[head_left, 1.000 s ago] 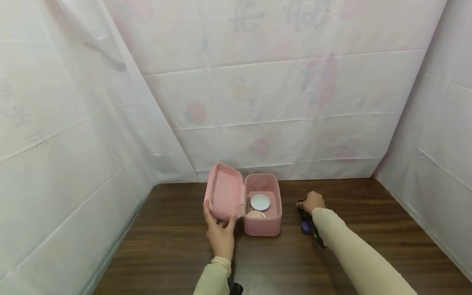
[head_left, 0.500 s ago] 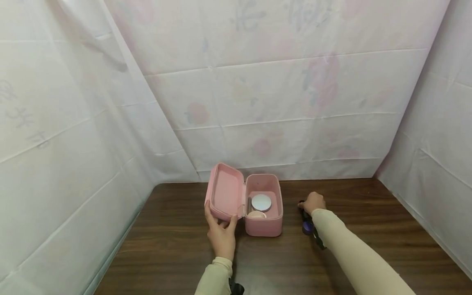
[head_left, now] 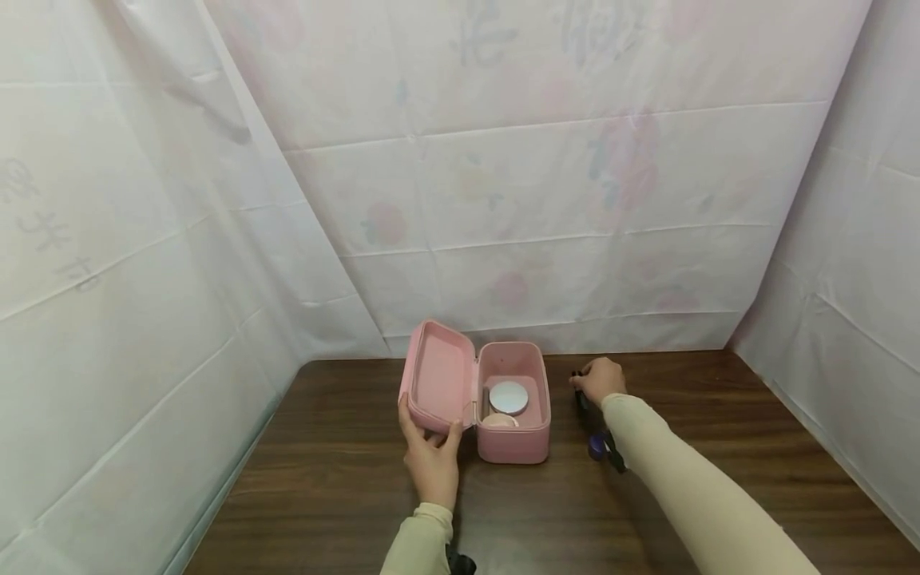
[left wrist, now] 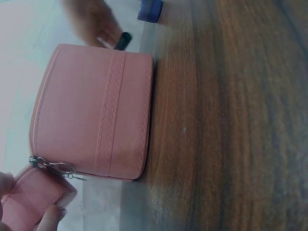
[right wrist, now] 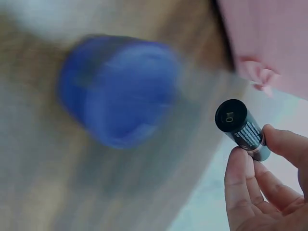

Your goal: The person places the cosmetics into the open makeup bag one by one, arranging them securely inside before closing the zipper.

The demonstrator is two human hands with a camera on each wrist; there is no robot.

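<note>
Dark tube (right wrist: 242, 131) sits pinched in my right hand (head_left: 599, 379), beside the pink case (head_left: 513, 435); my left hand (head_left: 431, 458) grips its open lid (head_left: 434, 375).

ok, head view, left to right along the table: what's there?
left hand → open lid → pink case → right hand holding a dark tube
</note>
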